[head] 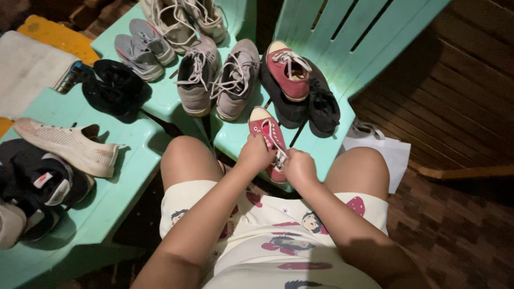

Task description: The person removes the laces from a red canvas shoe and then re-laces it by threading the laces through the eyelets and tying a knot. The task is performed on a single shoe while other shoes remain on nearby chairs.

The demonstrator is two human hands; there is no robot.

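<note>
Red canvas with a cream toe cap and white laces, the near sneaker lay at the front edge of a green plastic chair. The left hand and right hand both pinched its laces. Its matching red sneaker rested on dark shoes behind; grey sneakers stood alongside.

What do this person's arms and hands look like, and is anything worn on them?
Both arms are bare, with no sleeves in view. The left hand and right hand wear no gloves, and no rings, watch or bracelet show. The only clothing visible is cream shorts printed with cartoon figures.
</note>
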